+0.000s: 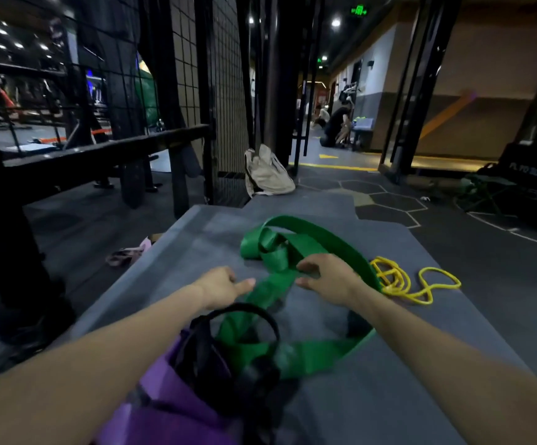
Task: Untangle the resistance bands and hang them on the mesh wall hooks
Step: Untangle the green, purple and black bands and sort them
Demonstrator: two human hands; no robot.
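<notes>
Right hand (328, 277), fingers curled, pinches the knotted green band (293, 248) on the grey platform (389, 396). Left hand (222, 284) is just beside it, thumb extended toward the band's blurred strip; whether it grips cannot be told. Beyond the right wrist lies the yellow band (415, 284). Nearer the person, black band (244, 316) and purple band (171, 396) overlap. Mesh wall (225, 91) stands far ahead.

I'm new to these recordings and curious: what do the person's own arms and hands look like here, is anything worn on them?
Both forearms are bare, with no sleeves in view. The left hand and right hand wear no gloves, and no watch, ring or wristband shows on either. The picture is dim and slightly blurred, so very small items could be missed.
</notes>
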